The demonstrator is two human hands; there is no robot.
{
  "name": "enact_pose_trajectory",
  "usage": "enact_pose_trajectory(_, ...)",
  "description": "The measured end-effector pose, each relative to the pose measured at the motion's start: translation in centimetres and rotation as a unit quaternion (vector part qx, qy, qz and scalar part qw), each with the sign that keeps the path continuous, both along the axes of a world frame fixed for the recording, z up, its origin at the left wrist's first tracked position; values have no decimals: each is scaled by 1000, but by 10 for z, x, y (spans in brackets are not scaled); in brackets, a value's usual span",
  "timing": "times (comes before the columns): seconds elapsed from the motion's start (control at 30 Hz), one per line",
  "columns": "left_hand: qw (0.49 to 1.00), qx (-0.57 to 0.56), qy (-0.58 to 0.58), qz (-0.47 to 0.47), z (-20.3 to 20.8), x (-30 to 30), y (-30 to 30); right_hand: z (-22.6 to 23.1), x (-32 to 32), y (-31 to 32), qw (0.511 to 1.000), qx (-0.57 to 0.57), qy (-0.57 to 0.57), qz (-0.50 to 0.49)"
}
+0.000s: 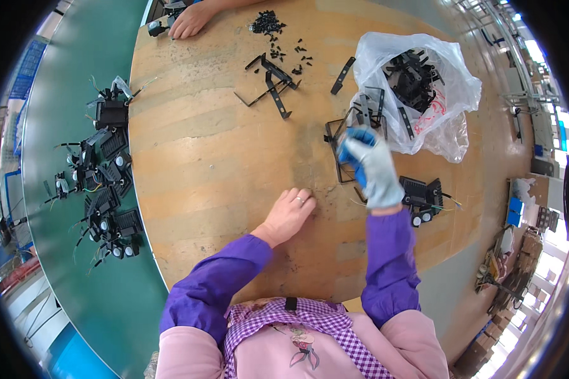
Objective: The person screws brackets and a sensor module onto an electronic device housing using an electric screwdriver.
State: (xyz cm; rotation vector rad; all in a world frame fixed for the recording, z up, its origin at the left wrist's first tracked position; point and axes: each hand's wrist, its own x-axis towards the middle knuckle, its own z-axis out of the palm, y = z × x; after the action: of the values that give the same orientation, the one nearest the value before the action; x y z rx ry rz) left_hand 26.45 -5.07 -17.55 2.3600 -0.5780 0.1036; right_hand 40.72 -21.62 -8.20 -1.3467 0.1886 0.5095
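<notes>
My left hand (289,212), bare with a ring on one finger, rests on the wooden tabletop. Its fingers are curled under, so whatever they may hold is hidden. In a white and blue glove, my right hand (372,165) is over several black U-shaped metal brackets (337,155) beside the plastic bag. Motion blurs the glove, and I cannot make out whether its fingers grip a bracket. Just right of that wrist lie black floodlight housings (423,194) with loose wires.
A clear plastic bag (464,76) holds many black brackets. More brackets (277,95) and a heap of small black screws (267,23) lie farther back. Another person's hand (191,20) is at the far left edge. Several floodlights (112,114) sit on the green surface (57,246).
</notes>
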Motion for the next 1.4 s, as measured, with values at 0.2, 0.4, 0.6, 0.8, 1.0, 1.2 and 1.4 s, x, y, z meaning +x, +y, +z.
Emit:
enact_pose_trajectory(0.2,997,48,-4,62,3,-34,59,-36,-88,9,952,-290,-39,93)
enact_pose_trajectory(0.4,986,64,4,155,5,-59,92,-42,-112,13,807,-491,-172,279)
enact_pose_trajectory(0.6,971,42,-43,231,26,-52,65,-43,-80,-1,846,-440,-254,160)
enact_pose_trajectory(0.8,975,-146,75,147,25,-19,7,-50,-32,15,793,-465,-313,240)
enact_pose_trajectory(1.0,989,-55,59,122,14,-17,-11,-71,-51,-13,695,-427,-418,399)
enact_pose_trajectory(1.2,992,-63,19,106,11,-28,-9,-37,-84,-13,877,-367,-265,161)
enact_pose_trajectory(1.4,987,-97,42,124,7,-23,-14,-62,-98,-17,866,-390,-281,135)
